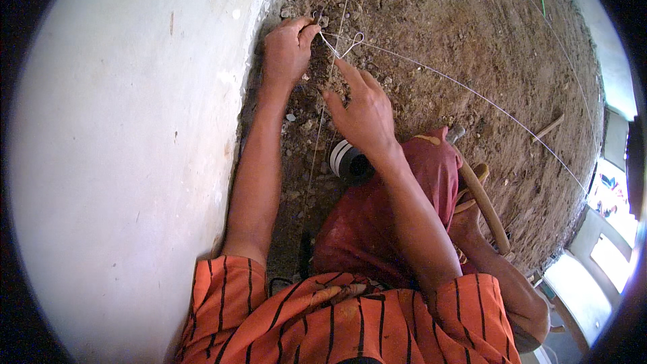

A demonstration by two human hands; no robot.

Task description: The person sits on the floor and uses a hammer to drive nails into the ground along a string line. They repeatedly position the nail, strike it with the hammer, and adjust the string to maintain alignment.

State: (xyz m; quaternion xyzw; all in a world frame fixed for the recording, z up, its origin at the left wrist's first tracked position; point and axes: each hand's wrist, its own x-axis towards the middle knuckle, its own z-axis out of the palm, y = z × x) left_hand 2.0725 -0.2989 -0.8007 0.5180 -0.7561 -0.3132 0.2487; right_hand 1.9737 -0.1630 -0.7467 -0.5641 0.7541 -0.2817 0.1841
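Note:
Beside the foot of the wall, my left hand is closed, its thumb and forefinger pinching a thin white string. From that pinch the string runs to a crossing with another taut line and bends into a small loose loop. Close to the crossing is my right hand, thumb and forefinger spread apart. Its forefinger tip is at the string; whether it touches cannot be made out. A long white line stretches from the crossing toward the right over the soil.
A pale wall rises along my left. Rough brown soil with small stones spreads ahead and right. A dark round object with white bands lies by my knee. A tool with a wooden handle is beside my leg; a stick lies farther right.

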